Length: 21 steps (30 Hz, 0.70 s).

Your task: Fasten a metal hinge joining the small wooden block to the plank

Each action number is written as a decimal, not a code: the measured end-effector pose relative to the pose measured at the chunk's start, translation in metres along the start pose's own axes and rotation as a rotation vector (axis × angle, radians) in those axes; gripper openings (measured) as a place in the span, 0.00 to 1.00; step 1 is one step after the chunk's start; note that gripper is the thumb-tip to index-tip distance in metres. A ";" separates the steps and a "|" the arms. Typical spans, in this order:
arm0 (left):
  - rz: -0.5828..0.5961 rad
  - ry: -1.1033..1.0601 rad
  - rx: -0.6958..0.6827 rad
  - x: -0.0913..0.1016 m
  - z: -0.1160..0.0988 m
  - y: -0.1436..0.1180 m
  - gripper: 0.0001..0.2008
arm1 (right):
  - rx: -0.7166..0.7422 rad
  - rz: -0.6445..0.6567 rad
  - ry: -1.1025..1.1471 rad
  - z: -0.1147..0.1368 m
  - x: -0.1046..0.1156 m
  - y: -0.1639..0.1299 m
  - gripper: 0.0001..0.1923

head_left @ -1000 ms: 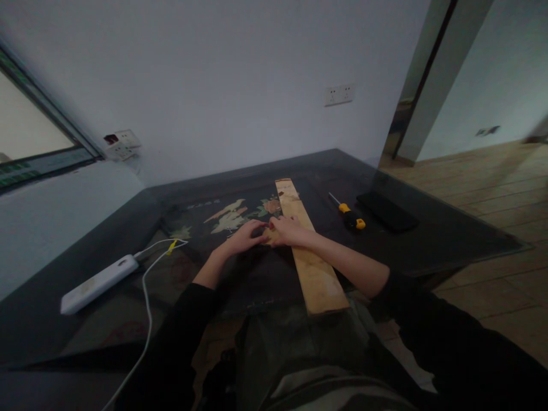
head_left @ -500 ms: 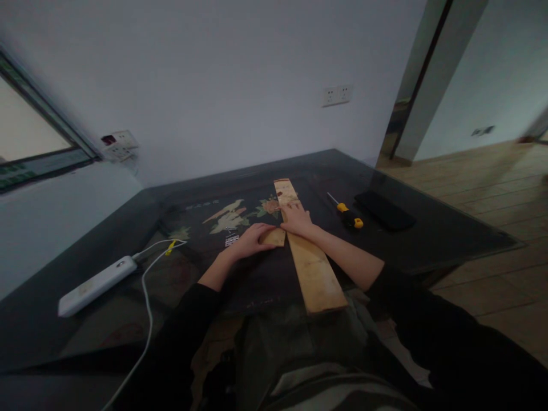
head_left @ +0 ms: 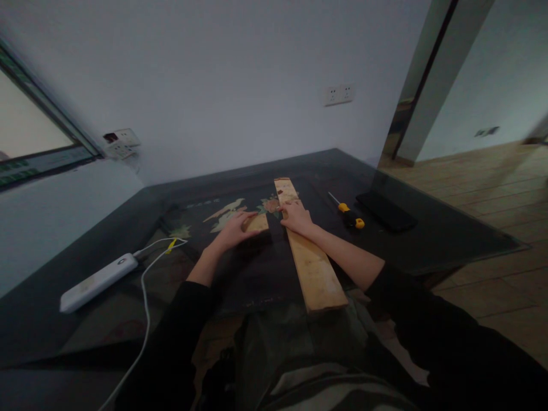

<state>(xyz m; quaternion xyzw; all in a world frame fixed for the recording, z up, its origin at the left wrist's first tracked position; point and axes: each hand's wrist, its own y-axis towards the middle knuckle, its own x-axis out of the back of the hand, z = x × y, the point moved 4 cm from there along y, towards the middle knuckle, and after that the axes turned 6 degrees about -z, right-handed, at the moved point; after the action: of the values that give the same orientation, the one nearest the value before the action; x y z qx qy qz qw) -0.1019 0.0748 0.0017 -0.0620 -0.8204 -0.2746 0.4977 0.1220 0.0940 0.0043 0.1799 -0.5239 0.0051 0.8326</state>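
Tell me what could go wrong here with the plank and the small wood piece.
The long plank juts past the near edge of the table; only the right hand steadies it, so it might tip off. The left hand lies flat on the small wood piece on smooth glass, where it could slide. The screwdriver near the right forearm could get knocked.

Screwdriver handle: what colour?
Yellow and black; the screwdriver lies on the table, seen best in the head view.
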 end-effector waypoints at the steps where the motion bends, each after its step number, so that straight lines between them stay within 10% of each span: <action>1: -0.043 0.022 0.042 0.007 0.013 -0.001 0.30 | 0.003 0.001 -0.003 0.000 0.000 0.000 0.23; 9: -0.313 0.264 0.562 0.041 0.117 -0.031 0.27 | 0.012 0.013 -0.035 0.001 -0.004 -0.001 0.18; 21: -0.210 0.388 0.651 0.025 0.124 -0.034 0.31 | 0.068 0.103 -0.067 0.004 -0.002 -0.004 0.20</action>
<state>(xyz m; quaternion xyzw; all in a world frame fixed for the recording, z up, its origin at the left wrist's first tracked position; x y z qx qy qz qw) -0.2237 0.1056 -0.0336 0.2365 -0.7570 -0.0562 0.6065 0.1184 0.0897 0.0032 0.1806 -0.5597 0.0597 0.8065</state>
